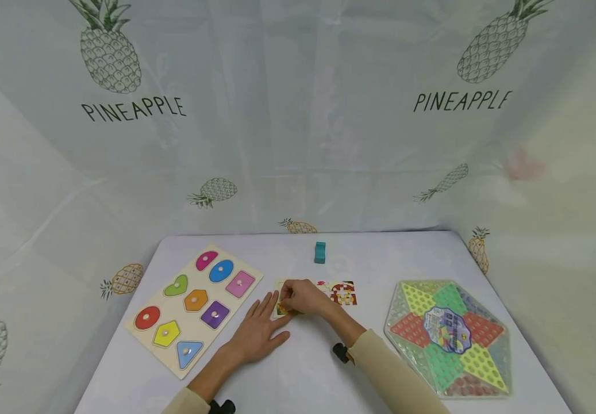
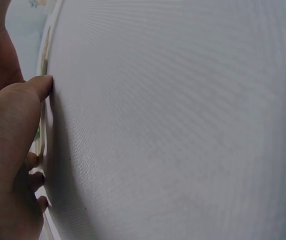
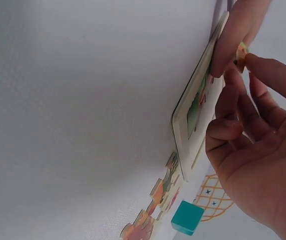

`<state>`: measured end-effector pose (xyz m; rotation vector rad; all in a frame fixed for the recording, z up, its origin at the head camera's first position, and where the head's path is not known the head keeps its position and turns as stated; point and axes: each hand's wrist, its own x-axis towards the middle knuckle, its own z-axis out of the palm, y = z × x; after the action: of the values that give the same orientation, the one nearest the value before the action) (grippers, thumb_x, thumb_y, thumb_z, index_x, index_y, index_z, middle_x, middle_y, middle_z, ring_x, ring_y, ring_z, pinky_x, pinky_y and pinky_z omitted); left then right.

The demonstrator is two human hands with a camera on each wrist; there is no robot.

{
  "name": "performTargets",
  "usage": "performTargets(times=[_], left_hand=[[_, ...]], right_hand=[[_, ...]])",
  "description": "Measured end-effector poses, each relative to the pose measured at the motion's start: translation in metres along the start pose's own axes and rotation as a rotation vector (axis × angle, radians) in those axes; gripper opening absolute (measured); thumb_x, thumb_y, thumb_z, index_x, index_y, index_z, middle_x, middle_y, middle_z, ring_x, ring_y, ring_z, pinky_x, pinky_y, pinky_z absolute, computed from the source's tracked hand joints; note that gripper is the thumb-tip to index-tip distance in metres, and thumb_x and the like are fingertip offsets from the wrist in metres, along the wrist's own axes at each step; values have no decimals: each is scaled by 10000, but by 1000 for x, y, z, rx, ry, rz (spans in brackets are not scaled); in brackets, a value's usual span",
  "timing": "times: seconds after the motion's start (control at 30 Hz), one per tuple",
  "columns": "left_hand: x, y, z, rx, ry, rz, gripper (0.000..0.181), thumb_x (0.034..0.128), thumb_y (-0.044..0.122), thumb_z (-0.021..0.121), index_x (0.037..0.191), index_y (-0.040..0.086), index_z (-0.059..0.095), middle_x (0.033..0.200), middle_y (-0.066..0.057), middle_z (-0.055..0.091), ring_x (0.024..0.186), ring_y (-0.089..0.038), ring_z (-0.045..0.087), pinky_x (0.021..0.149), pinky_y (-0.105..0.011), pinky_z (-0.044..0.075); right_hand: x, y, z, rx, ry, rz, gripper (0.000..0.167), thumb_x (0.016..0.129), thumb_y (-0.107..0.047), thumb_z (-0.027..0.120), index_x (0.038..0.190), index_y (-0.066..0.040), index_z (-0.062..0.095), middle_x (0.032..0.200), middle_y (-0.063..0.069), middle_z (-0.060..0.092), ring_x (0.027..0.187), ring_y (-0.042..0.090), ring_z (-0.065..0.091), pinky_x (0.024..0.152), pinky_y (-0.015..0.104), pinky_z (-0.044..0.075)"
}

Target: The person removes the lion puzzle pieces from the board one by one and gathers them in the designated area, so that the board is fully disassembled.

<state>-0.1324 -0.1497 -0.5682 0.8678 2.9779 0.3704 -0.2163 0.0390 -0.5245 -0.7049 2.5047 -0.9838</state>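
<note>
My right hand (image 1: 305,296) is over a small jigsaw board (image 3: 181,131) with a pale rim. In the right wrist view, its thumb and forefinger pinch a small orange-yellow jigsaw piece (image 3: 241,56). My left hand (image 1: 253,339) lies with straight, spread fingers at the board's left side, and its fingers (image 3: 228,45) touch the board. Green picture parts show inside the frame; my hands cover much of the board in the head view. Joined jigsaw pieces (image 1: 343,292) in red, orange and yellow lie to the right of the board.
A wooden shape board (image 1: 186,330) with colourful knobbed shapes lies on the left. To the right is a hexagonal Chinese checkers board (image 1: 476,368) under clear wrapping. A teal block (image 1: 320,252) stands behind the jigsaw, near the table's back edge. Pineapple-printed cloth hangs behind.
</note>
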Motion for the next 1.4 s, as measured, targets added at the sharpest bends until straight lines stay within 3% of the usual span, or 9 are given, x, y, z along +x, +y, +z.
performTargets(times=[0.17, 0.43, 0.77, 1.17, 1.4], left_hand=[[0, 1, -1, 12, -4, -1, 497, 1019, 544, 476, 1455, 319, 552, 1671, -156, 172, 1538, -370, 155, 1189, -611, 218], [-1, 1, -1, 15, 3, -1, 493, 1014, 537, 494, 1449, 315, 561, 1668, -161, 182, 1535, -375, 164, 1187, -613, 217], [-1, 2, -3, 14, 7, -1, 494, 1015, 534, 494, 1457, 321, 549, 1665, -164, 193, 1533, -377, 175, 1183, -614, 229], [1, 0, -2, 6, 45, 35, 527, 1011, 517, 515, 1511, 361, 462, 1641, -229, 223, 1515, -416, 209, 1162, -626, 265], [0, 1, -1, 6, 32, 26, 524, 1015, 520, 505, 1511, 360, 462, 1644, -234, 205, 1521, -406, 195, 1174, -614, 248]], right_hand=[[-2, 0, 0, 15, -23, -1, 71, 917, -150, 693, 937, -196, 643, 816, -85, 628, 696, 77, 566, 608, 222, 480], [-5, -5, -1, 1, -16, -31, 72, 922, -131, 702, 983, -139, 665, 795, -84, 622, 677, 68, 558, 598, 214, 474], [-6, -4, -3, 12, -8, -17, 46, 942, -170, 698, 979, -170, 670, 814, -89, 627, 693, 67, 573, 615, 217, 492], [-26, 9, -41, 6, 53, -44, 66, 939, -205, 719, 948, -175, 661, 818, -80, 645, 697, 68, 568, 608, 225, 478], [-43, 36, -60, 52, 36, 37, 69, 932, -211, 728, 938, -167, 676, 790, -40, 658, 569, 151, 577, 472, 259, 472]])
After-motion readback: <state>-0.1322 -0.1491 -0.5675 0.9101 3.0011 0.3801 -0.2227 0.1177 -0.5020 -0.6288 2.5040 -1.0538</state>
